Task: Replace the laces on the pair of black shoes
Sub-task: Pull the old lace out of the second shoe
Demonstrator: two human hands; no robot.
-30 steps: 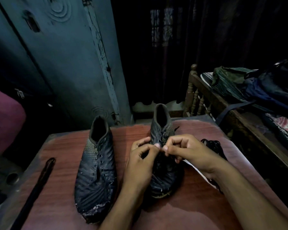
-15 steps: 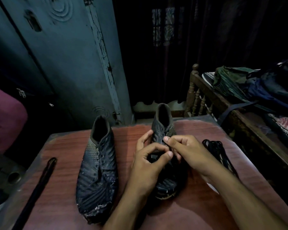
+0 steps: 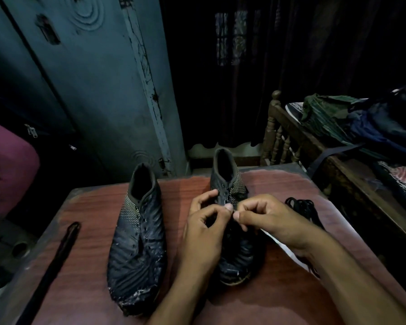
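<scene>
Right shoe: the black shoe (image 3: 230, 184) stood on the reddish table (image 3: 92, 266), toe toward the person and opening away, its middle hidden under both hands; it lay where it had half a second before.
Left shoe: the second black shoe (image 3: 138, 233) lay just beside it on the left, apart from both hands, its eyelets without a lace and its toe scuffed white; it had not moved.
Left hand: the left hand (image 3: 204, 233) rested over the lacing area of the right shoe with its fingers curled, thumb and forefinger pressed together at a point on the shoe's upper. Half a second before, its thumb had lain lower on the shoe; now it was raised to meet the other hand.
Right hand: the right hand (image 3: 270, 221) came in from the right, fingers curled, its thumb tip and forefinger pinching at the same spot. Whether a lace was between them could not be told in the dim light.
Spare laces: a bundle of black laces (image 3: 302, 207) lay on the table just right of the right hand, unmoved.
Strap: a dark strip (image 3: 56, 259) lay along the table's left edge.
</scene>
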